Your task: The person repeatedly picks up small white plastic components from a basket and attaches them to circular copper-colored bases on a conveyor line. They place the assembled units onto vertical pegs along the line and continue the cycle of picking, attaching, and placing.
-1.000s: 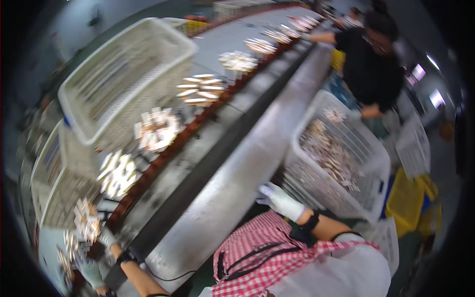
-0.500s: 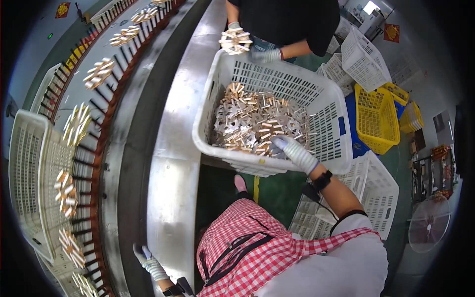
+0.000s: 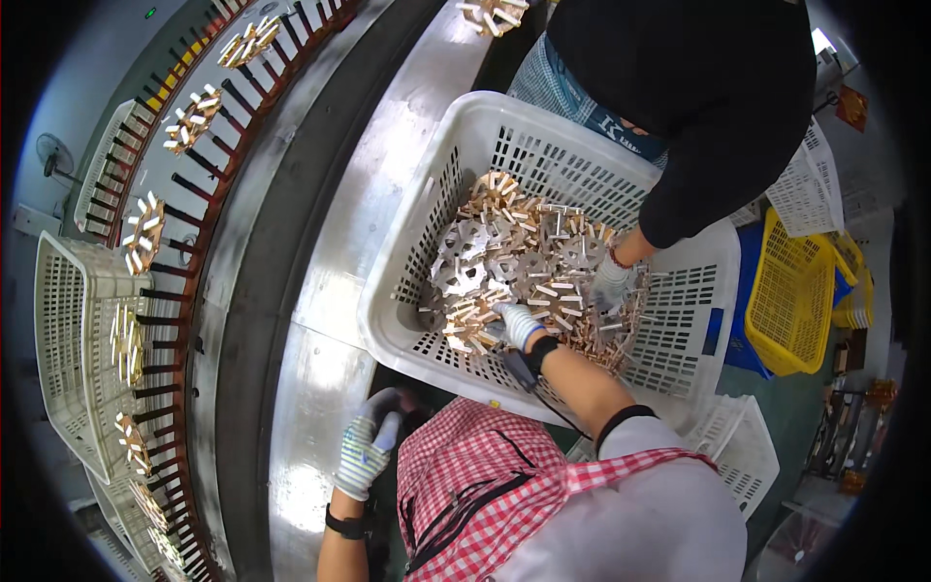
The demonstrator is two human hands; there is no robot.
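Right hand (image 3: 519, 325) is now reaching deeper into the white basket (image 3: 543, 145), grip closing on a star-shaped metal part (image 3: 465, 325); left hand (image 3: 364, 451) is resting spread on the tabletop edge. Tangled parts could snag and spill.

Yellow crate (image 3: 795, 296) seen at right beside blue bin (image 3: 742, 325). Empty white basket (image 3: 82, 354) set at left, past curved rack of black pegs (image 3: 179, 291).

White slotted basket (image 3: 407, 262), copper-and-silver star parts (image 3: 514, 257), yellow crate (image 3: 795, 291), red-and-white checked apron (image 3: 465, 485), dark top (image 3: 698, 87).
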